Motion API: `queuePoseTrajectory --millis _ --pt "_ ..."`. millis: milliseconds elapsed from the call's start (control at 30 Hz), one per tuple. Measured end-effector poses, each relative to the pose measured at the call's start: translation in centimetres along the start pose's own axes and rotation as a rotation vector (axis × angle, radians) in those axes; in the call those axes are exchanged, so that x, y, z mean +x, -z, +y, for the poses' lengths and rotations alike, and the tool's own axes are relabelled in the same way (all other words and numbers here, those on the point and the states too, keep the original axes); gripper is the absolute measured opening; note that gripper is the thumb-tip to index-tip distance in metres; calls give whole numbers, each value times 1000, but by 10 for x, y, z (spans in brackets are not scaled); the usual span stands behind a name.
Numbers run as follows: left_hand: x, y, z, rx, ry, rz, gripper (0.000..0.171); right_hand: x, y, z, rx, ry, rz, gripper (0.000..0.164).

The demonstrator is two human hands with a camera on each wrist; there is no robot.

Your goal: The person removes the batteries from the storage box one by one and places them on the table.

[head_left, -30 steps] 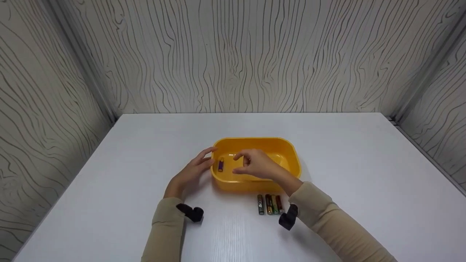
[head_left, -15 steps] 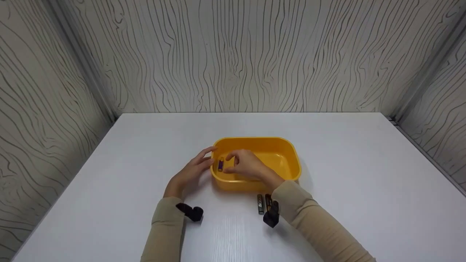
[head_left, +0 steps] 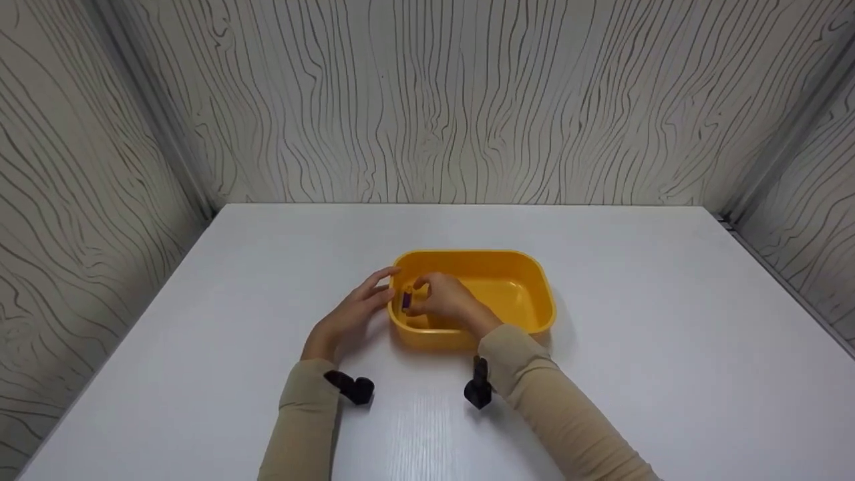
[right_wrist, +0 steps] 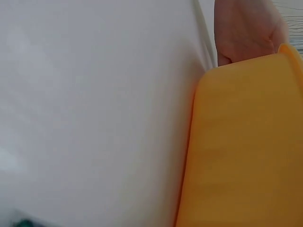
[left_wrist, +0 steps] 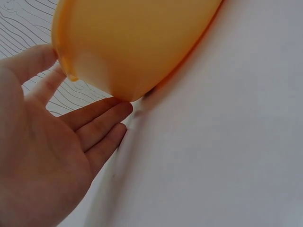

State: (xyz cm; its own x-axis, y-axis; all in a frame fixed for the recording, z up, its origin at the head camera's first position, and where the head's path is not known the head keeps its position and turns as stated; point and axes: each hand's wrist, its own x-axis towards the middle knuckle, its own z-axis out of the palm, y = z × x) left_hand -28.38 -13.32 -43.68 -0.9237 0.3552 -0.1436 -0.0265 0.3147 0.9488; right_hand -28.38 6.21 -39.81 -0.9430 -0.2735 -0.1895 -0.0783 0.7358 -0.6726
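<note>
A yellow plastic tub (head_left: 504,294) stands on the white table. Inside it, by the left wall, lies a small purple battery with yellowish ends (head_left: 406,300). My right hand (head_left: 444,297) reaches into the tub, thumb and index finger curved apart at either end of this battery; firm contact is not visible. My left hand (head_left: 354,317) rests its fingers against the tub's left end. In the left wrist view, the left hand's fingers (left_wrist: 102,125) are extended along the tub's outer wall (left_wrist: 142,42). The right wrist view has the left palm (right_wrist: 248,30) beyond the tub.
Several batteries on the table before the tub are now mostly hidden by the right sleeve (head_left: 514,351) and its wrist camera (head_left: 477,387). A blurred dark green end (right_wrist: 24,222) shows in the right wrist view. Wood-patterned panels (head_left: 427,100) enclose the table's back and sides.
My right hand has moved left inside the tub to the purple battery. Its sleeve has come over the batteries on the table. The left hand has stayed at the tub.
</note>
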Motion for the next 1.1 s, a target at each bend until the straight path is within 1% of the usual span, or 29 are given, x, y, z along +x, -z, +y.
queuePoseTrajectory --millis 167,300,367,467,600,700,800,933,1000,1100 --pt "0 0 0 14 -5 1 44 5 -3 -3 -25 -18 -1 58" --pt "0 0 0 14 -8 2 44 9 -4 -3 -22 -40 -3 59" --pt "0 0 1 11 -11 0 44 11 -6 -3 -20 -46 -9 57" --pt "-1 0 2 16 -19 -4 45 13 -8 -2 -71 -33 -23 51" --pt "-1 -1 2 19 -36 -5 46 15 -10 -1 -110 -17 -24 46" --pt "-1 0 2 31 -41 0 47 15 -12 -2 -98 -27 -23 45" --pt "0 0 2 43 -25 7 47 15 -12 -2 -119 -22 -21 43" --pt "0 0 1 36 0 5 46 14 -11 -3 -130 -22 -24 40" --pt "0 0 1 34 -4 1 46 14 -11 -3 -136 -24 -25 39" --pt "-1 0 1 33 7 2 45 13 -10 -3 -148 -18 -22 39"
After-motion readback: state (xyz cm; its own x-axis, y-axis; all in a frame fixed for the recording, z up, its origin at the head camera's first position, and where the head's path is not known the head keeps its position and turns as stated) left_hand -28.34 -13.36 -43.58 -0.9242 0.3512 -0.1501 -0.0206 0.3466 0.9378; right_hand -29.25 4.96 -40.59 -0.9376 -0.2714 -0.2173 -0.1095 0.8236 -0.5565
